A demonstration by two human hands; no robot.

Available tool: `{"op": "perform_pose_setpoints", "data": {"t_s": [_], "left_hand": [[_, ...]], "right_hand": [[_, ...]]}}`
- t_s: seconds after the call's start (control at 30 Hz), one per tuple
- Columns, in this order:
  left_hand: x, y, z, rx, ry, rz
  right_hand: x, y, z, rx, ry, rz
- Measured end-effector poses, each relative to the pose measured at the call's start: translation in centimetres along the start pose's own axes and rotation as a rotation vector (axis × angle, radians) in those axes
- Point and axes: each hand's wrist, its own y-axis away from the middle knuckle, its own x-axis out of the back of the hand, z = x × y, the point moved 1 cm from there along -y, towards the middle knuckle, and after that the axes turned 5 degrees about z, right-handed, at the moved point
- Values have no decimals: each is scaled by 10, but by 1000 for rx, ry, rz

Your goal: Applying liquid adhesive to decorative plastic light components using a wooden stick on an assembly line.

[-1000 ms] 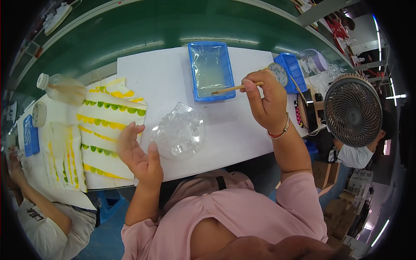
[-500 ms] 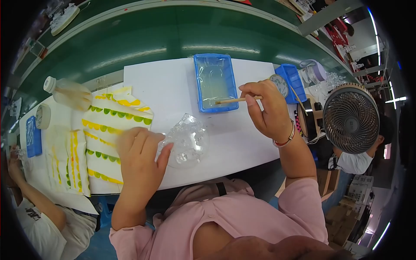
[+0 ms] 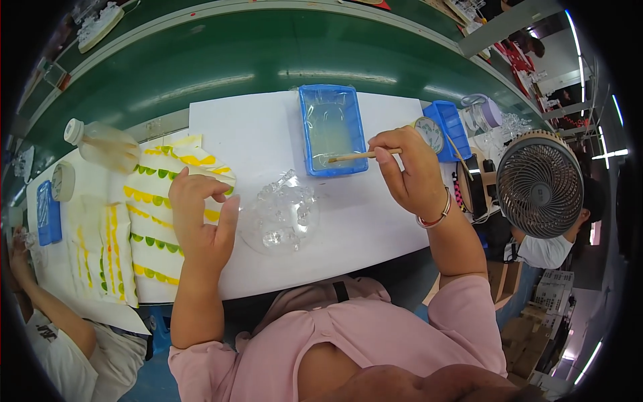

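Observation:
My right hand (image 3: 412,171) pinches a thin wooden stick (image 3: 351,157) between thumb and fingers. The darker tip of the stick lies over the near end of a blue plastic tray (image 3: 363,127) lined with clear film. My left hand (image 3: 204,218) is raised over a white cloth (image 3: 151,211) with green and yellow scalloped stripes. Its thumb stands apart from the bent fingers, and I see nothing held there. Between my hands, small clear plastic pieces (image 3: 284,208) lie heaped on a round transparent dish or sheet (image 3: 258,234).
White paper (image 3: 362,228) covers the table. A capped bottle (image 3: 104,144) lies at the left, beside a tape roll (image 3: 63,181) and a blue box (image 3: 49,214). At right are another blue box (image 3: 449,130), a tape roll (image 3: 429,134), a clear jug (image 3: 479,114) and a fan (image 3: 541,187).
My left hand has moved left and up from the clear pieces to above the striped cloth, its fingers lifting. The right hand and its stick have barely shifted.

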Motion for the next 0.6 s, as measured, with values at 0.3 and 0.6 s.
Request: {"op": "perform_pose_setpoints", "data": {"t_s": [0.3, 0.6], "left_hand": [[0, 1, 4, -73, 2, -63], [-4, 3, 6, -101, 26, -89]], "right_hand": [[-2, 3, 1, 7, -6, 68], [-3, 3, 1, -16, 35, 57]]}}
